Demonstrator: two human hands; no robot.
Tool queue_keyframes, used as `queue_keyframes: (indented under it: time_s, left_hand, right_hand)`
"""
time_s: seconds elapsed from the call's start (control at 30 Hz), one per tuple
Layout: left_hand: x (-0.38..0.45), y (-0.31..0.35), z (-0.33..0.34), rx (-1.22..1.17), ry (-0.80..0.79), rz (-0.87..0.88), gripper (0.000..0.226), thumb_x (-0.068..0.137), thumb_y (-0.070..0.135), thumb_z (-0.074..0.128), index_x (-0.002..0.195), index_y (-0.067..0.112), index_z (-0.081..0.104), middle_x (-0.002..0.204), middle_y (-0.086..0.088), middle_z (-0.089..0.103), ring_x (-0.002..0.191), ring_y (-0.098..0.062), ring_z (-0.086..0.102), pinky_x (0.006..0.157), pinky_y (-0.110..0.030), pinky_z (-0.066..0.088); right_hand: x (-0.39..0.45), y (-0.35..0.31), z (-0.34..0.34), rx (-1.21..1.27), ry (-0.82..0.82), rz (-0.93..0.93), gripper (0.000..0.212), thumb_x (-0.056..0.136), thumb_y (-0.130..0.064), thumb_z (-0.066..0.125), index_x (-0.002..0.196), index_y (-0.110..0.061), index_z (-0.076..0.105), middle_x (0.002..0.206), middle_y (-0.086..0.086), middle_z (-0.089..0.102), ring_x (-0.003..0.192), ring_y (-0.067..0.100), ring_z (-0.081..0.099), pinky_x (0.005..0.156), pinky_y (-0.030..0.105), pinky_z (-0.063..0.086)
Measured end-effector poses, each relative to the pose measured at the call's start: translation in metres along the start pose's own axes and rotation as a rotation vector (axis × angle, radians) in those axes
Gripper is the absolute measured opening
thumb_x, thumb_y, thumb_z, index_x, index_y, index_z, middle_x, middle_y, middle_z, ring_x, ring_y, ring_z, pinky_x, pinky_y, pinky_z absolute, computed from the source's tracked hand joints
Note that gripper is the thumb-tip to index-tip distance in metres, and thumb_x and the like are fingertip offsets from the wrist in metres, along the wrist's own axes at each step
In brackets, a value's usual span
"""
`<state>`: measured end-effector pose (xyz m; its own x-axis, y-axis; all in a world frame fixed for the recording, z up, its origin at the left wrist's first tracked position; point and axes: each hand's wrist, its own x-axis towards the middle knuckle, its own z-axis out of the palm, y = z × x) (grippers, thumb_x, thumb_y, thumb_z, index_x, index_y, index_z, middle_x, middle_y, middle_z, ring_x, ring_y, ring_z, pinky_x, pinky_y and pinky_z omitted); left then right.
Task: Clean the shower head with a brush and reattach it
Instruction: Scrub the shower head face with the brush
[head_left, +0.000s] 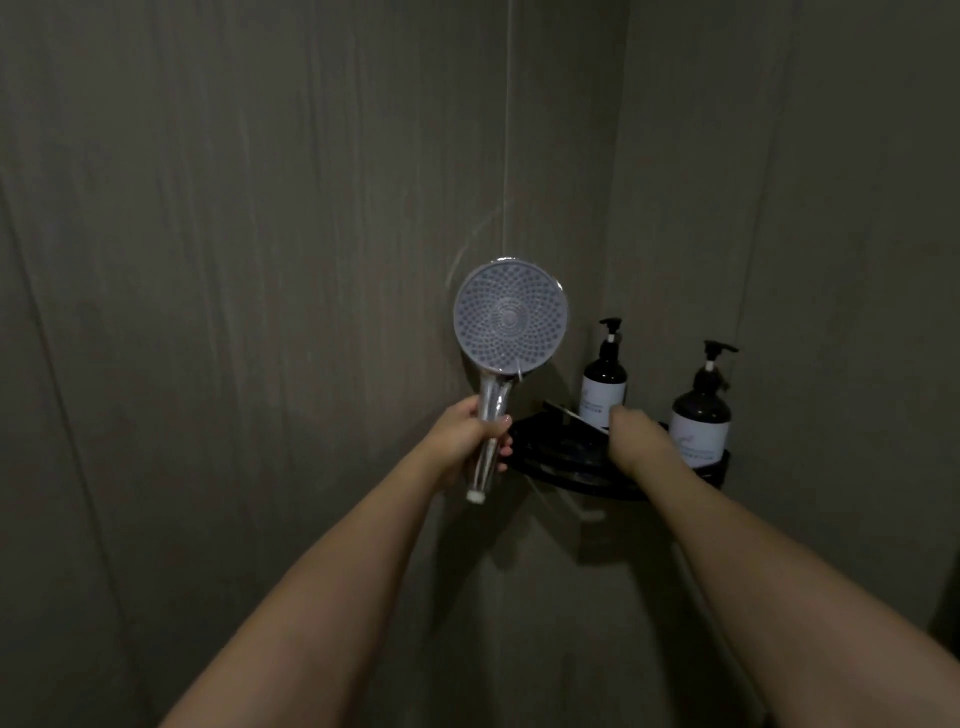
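Note:
My left hand (470, 434) grips the chrome handle of the shower head (510, 318) and holds it upright in front of the wall. Its round grey nozzle face points at me. No hose hangs from the handle's white lower end. My right hand (631, 434) reaches over the black corner shelf (558, 462), knuckles toward me and fingers bent down. A thin light stick (574, 414), perhaps a brush handle, lies on the shelf and ends at those fingers. The hand is blurred, so whether it holds the stick is unclear.
Two dark pump bottles with white labels stand on the shelf, one at the back (604, 382) and one at the right (701, 415). Dark grey tiled walls meet in a corner behind the shelf. The light is dim.

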<state>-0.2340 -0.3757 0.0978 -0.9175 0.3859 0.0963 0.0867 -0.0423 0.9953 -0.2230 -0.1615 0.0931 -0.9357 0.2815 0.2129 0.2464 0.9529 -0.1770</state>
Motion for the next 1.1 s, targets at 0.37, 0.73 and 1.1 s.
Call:
queue_keyframes:
  time_s: [0.37,0.73,1.1]
  left_hand:
    - [-0.077,-0.025,0.080,0.112,0.121,-0.007,0.012,0.092,0.012,0.055,0.082,0.013,0.048,0.059,-0.008,0.045,0.036,-0.010,0.042,0.035,-0.018,0.037]
    - [-0.138,-0.054,0.163,0.300,0.047,-0.139,0.016,0.084,-0.002,0.054,0.072,0.006,0.048,0.053,-0.011,0.046,0.029,-0.010,0.044,0.033,-0.020,0.040]
    - [-0.162,-0.037,0.168,0.303,-0.018,-0.093,0.022,0.083,-0.005,0.048,0.068,0.010,0.042,0.054,-0.010,0.043,0.029,-0.008,0.040,0.032,-0.017,0.037]
  right_hand:
    - [-0.102,0.055,-0.022,0.858,0.267,0.018,0.024,0.097,-0.012,0.042,0.087,-0.001,0.061,0.078,0.013,0.054,0.076,0.022,0.050,0.062,0.026,0.034]
    - [-0.181,0.105,-0.072,0.544,0.161,-0.076,0.031,0.098,-0.022,0.040,0.074,-0.008,0.056,0.075,0.011,0.056,0.070,0.023,0.053,0.060,0.029,0.037]
    - [-0.200,0.111,-0.092,0.675,0.358,0.249,0.033,0.099,-0.018,0.038,0.108,0.003,0.061,0.100,0.019,0.064,0.077,0.026,0.055,0.059,0.026,0.039]
